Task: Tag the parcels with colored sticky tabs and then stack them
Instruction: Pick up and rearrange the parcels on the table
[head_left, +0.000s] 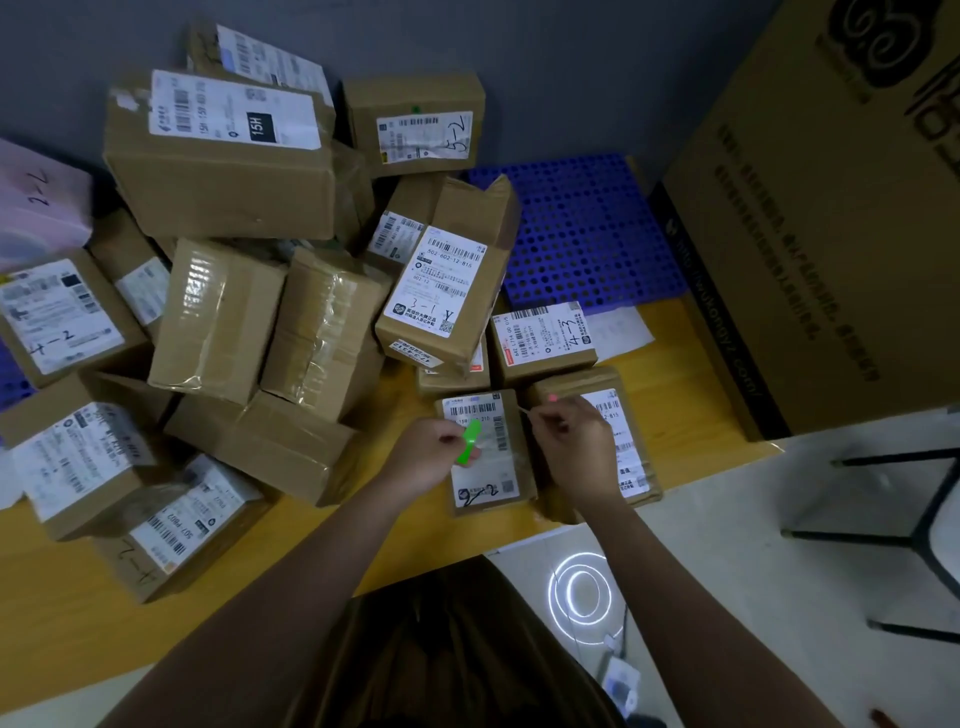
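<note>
My left hand (427, 451) pinches a bright green sticky tab (469, 441) above a small cardboard parcel (511, 470) with a white label, lying at the yellow table's front edge. My right hand (569, 435) hovers just to the right with its fingers closed on a thin clear strip (525, 410), over a second small parcel (631, 452) that carries a pink tab (552, 398) near its top corner. Behind them sit a parcel marked 4-3 (543, 335) and a tilted one marked 3-1 (441, 291).
A large heap of cardboard parcels (218, 312) fills the table's left and back. A blue perforated mat (587, 228) lies at the back right. A big carton (821, 218) stands on the right. A black stool frame (914, 499) stands on the floor at right.
</note>
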